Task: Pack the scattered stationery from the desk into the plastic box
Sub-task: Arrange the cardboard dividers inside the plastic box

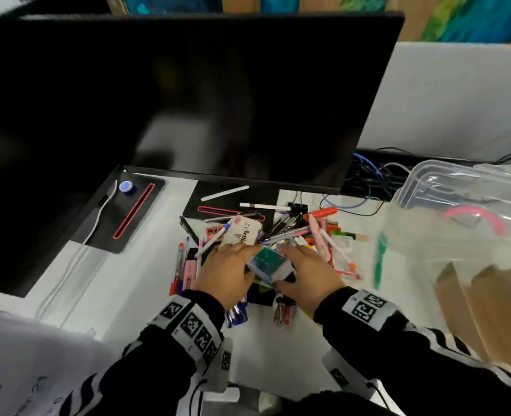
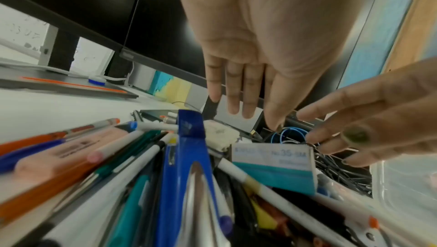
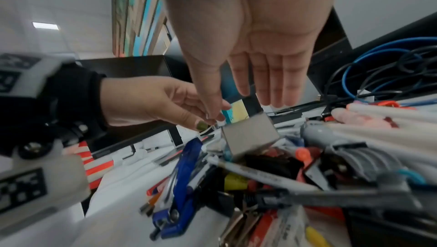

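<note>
Stationery pile (image 1: pixel 266 235) heaped at lower centre of the head view on the white desk (image 1: pixel 134 271), below the dark monitor (image 1: pixel 188 94). Clear plastic box (image 1: pixel 458 187) standing at the right edge of the frame, well apart from the pile and on the right hand's side. Small teal-and-white box (image 1: pixel 267 262), probably staples, perched on top of the heap between both hands, long axis running from upper left to lower right. Left hand (image 1: pixel 222 274) flat, fingers straight, beside the teal box's left end; touching or just short of it cannot be told. Right hand (image 1: pixel 306 273) likewise spread, fingers straight and relaxed, gripping nothing, fingertips near the box's right end. Likely next: closing on the teal box and carrying it rightward, with the right hand nearer the container.
</note>
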A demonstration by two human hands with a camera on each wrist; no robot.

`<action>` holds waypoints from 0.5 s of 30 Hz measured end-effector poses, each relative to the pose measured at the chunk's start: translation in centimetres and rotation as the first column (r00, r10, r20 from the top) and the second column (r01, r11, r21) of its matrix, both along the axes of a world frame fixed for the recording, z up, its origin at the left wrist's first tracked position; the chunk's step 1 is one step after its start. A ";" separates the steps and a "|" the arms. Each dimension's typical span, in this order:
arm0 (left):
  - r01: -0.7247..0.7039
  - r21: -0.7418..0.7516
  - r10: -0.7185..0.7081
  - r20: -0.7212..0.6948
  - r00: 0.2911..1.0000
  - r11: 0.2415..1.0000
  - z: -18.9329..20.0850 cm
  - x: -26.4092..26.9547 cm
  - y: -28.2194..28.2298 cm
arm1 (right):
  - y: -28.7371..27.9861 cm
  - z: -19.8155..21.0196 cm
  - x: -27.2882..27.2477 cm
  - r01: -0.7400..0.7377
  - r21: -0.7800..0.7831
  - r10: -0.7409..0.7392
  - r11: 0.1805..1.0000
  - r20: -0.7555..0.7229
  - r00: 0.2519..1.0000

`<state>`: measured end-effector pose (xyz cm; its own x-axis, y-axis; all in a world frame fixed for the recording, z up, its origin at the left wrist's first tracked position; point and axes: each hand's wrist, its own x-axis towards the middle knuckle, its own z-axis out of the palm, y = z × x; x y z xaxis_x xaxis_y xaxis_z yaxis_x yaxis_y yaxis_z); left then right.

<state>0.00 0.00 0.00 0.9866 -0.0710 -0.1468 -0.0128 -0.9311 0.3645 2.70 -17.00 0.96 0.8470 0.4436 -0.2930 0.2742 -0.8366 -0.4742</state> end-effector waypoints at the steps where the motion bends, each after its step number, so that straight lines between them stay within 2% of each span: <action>1: -0.011 -0.013 0.011 -0.018 1.000 1.000 -0.2 0.1 0.2 | 0.5 -0.4 0.1 0.010 -0.005 -0.010 1.000 0.005 1.000; 8: 0.021 -0.064 -0.024 -0.050 0.998 0.998 -1.7 0.6 0.9 | 3.2 -2.7 0.9 0.061 -0.164 -0.054 0.985 0.047 0.997; 12: 0.050 -0.063 -0.054 -0.061 0.997 0.997 -1.8 1.0 1.1 | 3.0 -2.3 0.8 0.106 -0.153 -0.103 0.982 0.025 0.994; 15: 0.068 -0.094 -0.074 -0.064 0.995 0.993 -1.7 1.3 1.1 | 1.7 -1.5 0.6 0.111 -0.088 -0.112 0.990 -0.005 0.994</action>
